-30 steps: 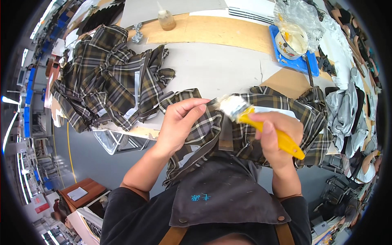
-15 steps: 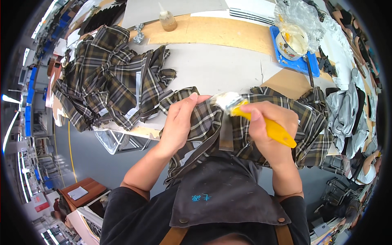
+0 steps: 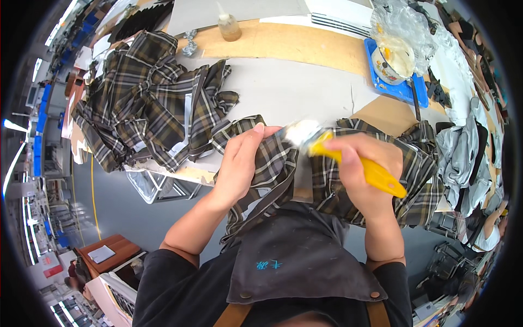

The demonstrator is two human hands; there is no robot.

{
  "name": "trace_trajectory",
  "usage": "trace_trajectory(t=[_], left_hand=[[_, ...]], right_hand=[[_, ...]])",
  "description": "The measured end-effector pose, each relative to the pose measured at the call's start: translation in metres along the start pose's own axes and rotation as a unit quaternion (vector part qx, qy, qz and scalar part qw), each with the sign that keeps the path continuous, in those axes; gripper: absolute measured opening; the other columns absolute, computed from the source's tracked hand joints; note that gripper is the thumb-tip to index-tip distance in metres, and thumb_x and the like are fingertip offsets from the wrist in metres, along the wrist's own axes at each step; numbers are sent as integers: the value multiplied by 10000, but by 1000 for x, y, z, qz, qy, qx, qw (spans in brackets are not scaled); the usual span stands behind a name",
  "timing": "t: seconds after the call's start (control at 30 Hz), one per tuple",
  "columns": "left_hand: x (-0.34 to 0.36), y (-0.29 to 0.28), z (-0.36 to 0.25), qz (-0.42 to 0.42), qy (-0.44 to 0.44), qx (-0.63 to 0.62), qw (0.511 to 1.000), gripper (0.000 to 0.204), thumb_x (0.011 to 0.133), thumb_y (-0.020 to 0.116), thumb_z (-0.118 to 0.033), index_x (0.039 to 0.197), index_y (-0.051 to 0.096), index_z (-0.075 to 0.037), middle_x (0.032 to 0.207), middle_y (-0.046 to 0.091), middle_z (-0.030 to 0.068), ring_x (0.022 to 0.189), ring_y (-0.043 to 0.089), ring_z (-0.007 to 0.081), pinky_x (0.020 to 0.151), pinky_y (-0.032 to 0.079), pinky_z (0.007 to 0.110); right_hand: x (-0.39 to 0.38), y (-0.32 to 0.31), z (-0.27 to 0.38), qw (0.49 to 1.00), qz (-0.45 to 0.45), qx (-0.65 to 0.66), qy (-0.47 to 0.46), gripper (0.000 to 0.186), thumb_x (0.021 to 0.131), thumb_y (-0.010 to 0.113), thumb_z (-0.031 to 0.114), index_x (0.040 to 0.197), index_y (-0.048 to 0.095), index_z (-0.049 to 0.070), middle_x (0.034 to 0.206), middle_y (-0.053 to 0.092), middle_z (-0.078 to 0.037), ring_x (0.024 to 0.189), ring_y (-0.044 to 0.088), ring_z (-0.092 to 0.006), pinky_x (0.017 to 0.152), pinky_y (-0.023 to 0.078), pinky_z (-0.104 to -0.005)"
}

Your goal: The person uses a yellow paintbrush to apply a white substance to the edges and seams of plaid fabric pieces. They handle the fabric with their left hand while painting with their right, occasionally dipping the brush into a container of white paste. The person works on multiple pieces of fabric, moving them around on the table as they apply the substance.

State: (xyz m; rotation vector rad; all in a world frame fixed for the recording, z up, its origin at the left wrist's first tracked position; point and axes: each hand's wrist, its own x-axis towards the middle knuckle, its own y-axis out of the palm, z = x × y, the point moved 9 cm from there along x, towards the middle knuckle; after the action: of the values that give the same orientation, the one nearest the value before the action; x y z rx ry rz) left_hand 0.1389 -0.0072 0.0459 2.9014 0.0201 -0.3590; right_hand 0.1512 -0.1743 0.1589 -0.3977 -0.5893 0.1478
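Plaid pile [image 3: 152,109] left of the plaid piece [image 3: 327,180] at the table [image 3: 283,87] edge. Left hand [image 3: 239,163] pinches that piece's fold; right hand [image 3: 362,163] is closed on a yellow brush [image 3: 354,161], bristles touching it. Fabric looks soft, limp, light: best gripped at folded edge. Blue tray [image 3: 403,90] beyond it, right.

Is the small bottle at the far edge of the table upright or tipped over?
Upright: the bottle stands on its base, nozzle pointing up.

Grey worktable [image 3: 294,90], plaid garment pile [image 3: 152,109], blue tray [image 3: 400,87], glue bottle [image 3: 229,24]
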Motion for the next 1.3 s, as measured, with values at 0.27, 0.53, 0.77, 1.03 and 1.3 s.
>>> trace_trajectory(t=[0.27,0.53,0.77,1.03,1.3], left_hand=[[-1,-5,-1,-11,2,-11,1000,435,962,364,-276,1033,586,92,935,641,105,846,587,122,789,449,240],[2,-9,1,-12,-17,-22,1000,447,949,379,-298,1030,594,85,953,643,108,854,585,126,804,438,242],[-5,-13,0,-26,-37,-30,999,447,952,394,-315,1014,602,76,909,631,72,838,550,98,793,415,224],[-1,-9,-7,12,-7,-5,1000,426,948,384,-294,984,600,72,883,652,97,773,587,140,740,462,258],[-3,-30,-76,-147,366,436,809,322,795,624,-53,1087,519,33,695,531,103,603,524,243,573,436,323]], right_hand=[[1,5,-9,997,27,44,53,101,782,576,74,748,643,6,591,588,-90,485,544,-149,482,419,-242],[4,4,-15,999,-2,21,50,88,775,590,62,753,645,-3,586,587,-84,465,523,-127,473,407,-226],[4,8,-14,997,8,48,63,72,767,592,44,771,643,-8,582,583,-82,476,524,-107,481,414,-225],[-22,44,-50,962,-46,219,157,232,760,665,15,920,497,31,823,547,-75,693,557,-96,559,442,-207],[5,29,-85,986,-148,58,47,335,686,683,-9,887,425,58,847,473,-75,757,479,-185,725,414,-290]])
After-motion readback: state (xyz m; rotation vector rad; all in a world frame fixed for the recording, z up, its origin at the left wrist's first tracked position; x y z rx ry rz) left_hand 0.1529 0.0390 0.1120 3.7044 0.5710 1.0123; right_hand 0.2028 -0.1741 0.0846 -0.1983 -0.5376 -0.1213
